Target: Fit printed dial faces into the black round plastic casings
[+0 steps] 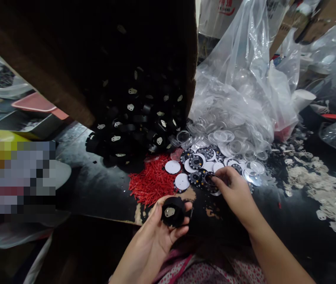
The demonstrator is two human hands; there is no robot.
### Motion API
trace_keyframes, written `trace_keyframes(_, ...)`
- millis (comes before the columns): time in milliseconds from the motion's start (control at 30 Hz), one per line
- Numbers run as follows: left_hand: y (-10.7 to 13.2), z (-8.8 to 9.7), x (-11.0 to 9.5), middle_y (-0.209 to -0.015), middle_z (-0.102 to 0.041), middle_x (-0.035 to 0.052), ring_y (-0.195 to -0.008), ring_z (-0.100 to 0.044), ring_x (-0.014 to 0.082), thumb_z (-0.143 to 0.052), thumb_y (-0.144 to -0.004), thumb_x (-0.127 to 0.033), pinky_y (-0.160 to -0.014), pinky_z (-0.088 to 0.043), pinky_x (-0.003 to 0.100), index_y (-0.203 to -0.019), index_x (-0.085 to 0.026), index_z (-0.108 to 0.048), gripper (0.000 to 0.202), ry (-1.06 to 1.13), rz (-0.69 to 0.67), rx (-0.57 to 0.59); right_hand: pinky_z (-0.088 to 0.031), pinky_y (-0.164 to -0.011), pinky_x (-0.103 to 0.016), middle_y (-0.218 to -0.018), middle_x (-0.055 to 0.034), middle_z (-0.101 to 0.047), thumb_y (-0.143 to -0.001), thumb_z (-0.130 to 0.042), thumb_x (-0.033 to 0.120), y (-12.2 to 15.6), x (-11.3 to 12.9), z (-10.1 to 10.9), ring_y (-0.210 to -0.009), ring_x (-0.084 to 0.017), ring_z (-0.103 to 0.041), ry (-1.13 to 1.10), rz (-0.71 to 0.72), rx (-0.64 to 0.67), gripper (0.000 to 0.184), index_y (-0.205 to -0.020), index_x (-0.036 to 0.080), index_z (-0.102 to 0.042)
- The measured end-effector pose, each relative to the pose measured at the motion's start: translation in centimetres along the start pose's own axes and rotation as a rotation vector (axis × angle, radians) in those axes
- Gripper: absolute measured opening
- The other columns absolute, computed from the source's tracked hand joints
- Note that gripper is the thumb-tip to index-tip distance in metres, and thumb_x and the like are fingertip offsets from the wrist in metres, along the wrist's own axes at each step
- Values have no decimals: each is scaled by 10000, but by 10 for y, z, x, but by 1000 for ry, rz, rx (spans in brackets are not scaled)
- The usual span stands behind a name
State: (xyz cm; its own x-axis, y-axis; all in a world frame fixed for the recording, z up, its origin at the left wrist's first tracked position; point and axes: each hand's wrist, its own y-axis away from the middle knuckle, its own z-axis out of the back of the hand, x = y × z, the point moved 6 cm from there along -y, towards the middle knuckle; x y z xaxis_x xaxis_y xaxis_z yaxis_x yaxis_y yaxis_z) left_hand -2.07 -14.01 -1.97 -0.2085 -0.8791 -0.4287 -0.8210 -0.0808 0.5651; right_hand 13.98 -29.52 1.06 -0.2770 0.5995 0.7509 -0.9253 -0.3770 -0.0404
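My left hand (158,232) is closed around a round black plastic case (173,212) with a pale metal piece in its middle, held low over the table's near edge. My right hand (232,191) reaches forward and pinches a black printed dial disc (210,179) at the edge of a spread of black and white dial discs (195,163). A heap of small red pointers (151,181) lies just left of the discs. More black cases (135,130) spill from a tipped dark cardboard box (67,71).
A clear plastic bag (238,90) full of transparent round lenses lies behind the discs. White paper scraps (312,185) litter the dark table at the right. Trays and a pink bin (38,104) stand at the far left. A white cup (303,96) is at the right.
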Motion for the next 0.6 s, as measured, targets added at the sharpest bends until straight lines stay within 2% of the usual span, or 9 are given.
trace_keyframes(67, 0, -3, 0, -1037, -766, 113, -813, -722, 189, -570, -904, -425, -722, -582, 292, -1065, -225, -690, 284, 2, -2, -10, -468, -598, -299, -685, -5, -634, -882, -572, 389, -1, -3, 2, -635, -177, -592, -62, -34, 23, 217, -838, 194, -656)
trace_keyframes(100, 0, -4, 0, -1031, -766, 112, -803, -718, 187, -578, -898, -431, -711, -578, 287, -1080, -222, -688, 298, 4, -7, -20, -479, -611, -301, -691, -8, -656, -893, -557, 413, -1, -3, 3, -648, -181, -610, -68, -33, 34, 250, -854, 196, -675)
trace_keyframes(167, -1, -6, -1, -1034, -763, 110, -804, -710, 186, -585, -891, -441, -696, -570, 279, -1092, -213, -690, 321, 9, -22, -43, -504, -723, -333, -820, -27, -715, -913, -533, 420, 0, 0, 4, -782, -204, -653, -99, -17, 34, 272, -930, 212, -707)
trace_keyframes(233, -3, -9, -1, -1042, -760, 106, -802, -703, 182, -578, -889, -467, -694, -564, 278, -1087, -204, -697, 350, 16, -35, -48, -493, -852, -370, -1002, -47, -719, -927, -521, 390, 3, 9, 7, -953, -224, -648, -131, 43, -22, 259, -993, 228, -712)
trace_keyframes(300, -6, -13, 0, -1065, -754, 93, -814, -698, 175, -572, -890, -478, -709, -563, 280, -1112, -215, -695, 366, 29, -38, -24, -483, -894, -370, -1048, -55, -701, -928, -524, 339, 10, 22, 7, -1006, -220, -633, -161, 121, -47, 222, -979, 228, -709)
trace_keyframes(367, -9, -17, 2, -1130, -736, 74, -877, -695, 171, -564, -901, -461, -765, -563, 285, -1168, -244, -675, 362, 44, -47, -6, -500, -844, -338, -981, -47, -702, -924, -529, 292, 18, 35, 0, -940, -202, -645, -191, 146, 31, 185, -944, 224, -700)
trace_keyframes(467, -13, -18, 3, -1223, -697, 63, -1022, -671, 186, -563, -911, -429, -835, -556, 289, -1239, -263, -633, 374, 22, -116, -46, -507, -765, -301, -912, -21, -709, -918, -537, 266, 27, 48, -8, -852, -182, -654, -249, 79, 108, 158, -967, 233, -684)
trace_keyframes(533, -14, -18, 3, -1232, -692, 60, -1101, -646, 209, -584, -904, -403, -863, -558, 301, -1223, -258, -644, 355, -20, -172, -70, -506, -746, -292, -917, -12, -704, -918, -545, 261, 31, 55, -9, -828, -174, -650, -292, 55, 98, 153, -990, 242, -679)
trace_keyframes(600, -14, -19, 6, -1231, -693, 43, -1175, -613, 234, -615, -887, -372, -907, -554, 322, -1159, -269, -683, 298, -63, -196, -72, -501, -742, -285, -909, -8, -689, -916, -545, 231, 33, 65, -14, -819, -165, -640, -317, 100, 131, 147, -982, 245, -675)
